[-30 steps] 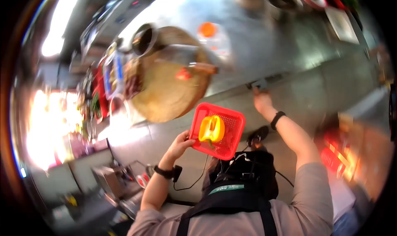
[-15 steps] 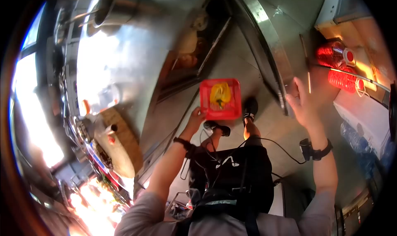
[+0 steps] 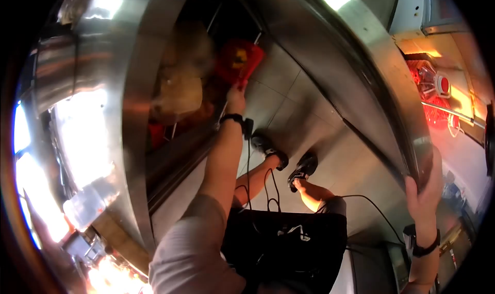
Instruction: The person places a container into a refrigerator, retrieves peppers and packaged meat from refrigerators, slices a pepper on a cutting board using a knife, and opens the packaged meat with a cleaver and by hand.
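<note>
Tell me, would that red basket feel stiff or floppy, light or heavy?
The red basket is probably stiff: gripped at one edge by the left hand, it shows no obvious sag. It seems likely light, since only one hand holds it. The yellow item inside could slide if it tips.

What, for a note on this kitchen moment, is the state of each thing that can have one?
Left hand: closed on the basket's near edge
Red basket: held at the cabinet opening, not empty
Yellow pepper: in the basket, too dim to tell whether cut
Cabinet: open
Metal door: open
Right hand: at the door's edge, grip unclear
Upper red jug: capped
</note>
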A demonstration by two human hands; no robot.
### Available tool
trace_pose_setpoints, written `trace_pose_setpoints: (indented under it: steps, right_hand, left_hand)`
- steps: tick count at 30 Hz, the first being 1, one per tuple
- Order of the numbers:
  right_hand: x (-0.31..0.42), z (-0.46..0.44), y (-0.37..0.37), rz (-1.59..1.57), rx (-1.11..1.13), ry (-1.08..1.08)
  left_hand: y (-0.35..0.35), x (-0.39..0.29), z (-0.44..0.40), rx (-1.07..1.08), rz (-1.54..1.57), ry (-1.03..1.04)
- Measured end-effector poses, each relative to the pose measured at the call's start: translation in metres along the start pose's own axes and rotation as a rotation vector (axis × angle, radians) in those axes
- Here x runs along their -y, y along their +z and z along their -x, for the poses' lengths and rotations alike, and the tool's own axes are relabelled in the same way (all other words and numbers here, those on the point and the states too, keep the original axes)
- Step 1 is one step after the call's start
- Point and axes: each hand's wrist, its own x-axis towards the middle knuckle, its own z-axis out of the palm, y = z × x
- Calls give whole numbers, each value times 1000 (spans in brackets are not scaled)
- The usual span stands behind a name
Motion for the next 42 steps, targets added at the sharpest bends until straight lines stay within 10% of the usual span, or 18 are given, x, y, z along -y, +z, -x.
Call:
trace_pose_setpoints:
  steps: [2,8,10,12,15,20,21,26,29,30,32,35,42]
  right_hand:
    - [-5,0,2,-3,1,15]
    - [1,-2,-1,-35,27,13]
    - [7,-3,-3,-43,27,27]
    - [8,1,-1,55,-7,-43]
    - [22,20,5,70,46,52]
    - [85,49,21,-59,123,16]
    - [93,57,31,-109,148,-18]
    - [175,80,35,-176,521,-91]
    - [244,68,34,-340,703,-394]
    - [283,67,25,-394,719,-431]
    - [400,107,7,-439,674,-581]
    - [535,112,-3,-399,432,-974]
    - [713,80,87,205,68,-1006]
  left_hand:
    - [0,0,-27,66,-636,138]
    - [-33,39,-54,-182,-1020,287]
    - [-14,28,-19,-157,573,-204]
    - [-53,103,-4,167,283,-108]
    - [-11,-33,183,525,-424,-339]
    - [-56,-118,410,1138,-1337,913]
    - [-69,-193,476,783,-755,324]
    - [-204,-334,608,482,-394,-39]
    - [-332,-361,651,-243,-525,329]
    - [-356,-396,678,-487,-380,-28]
    - [-488,-295,691,-833,-418,215]
    - [-618,-259,688,-1091,-700,382]
    - [-784,-241,642,-1041,-549,276]
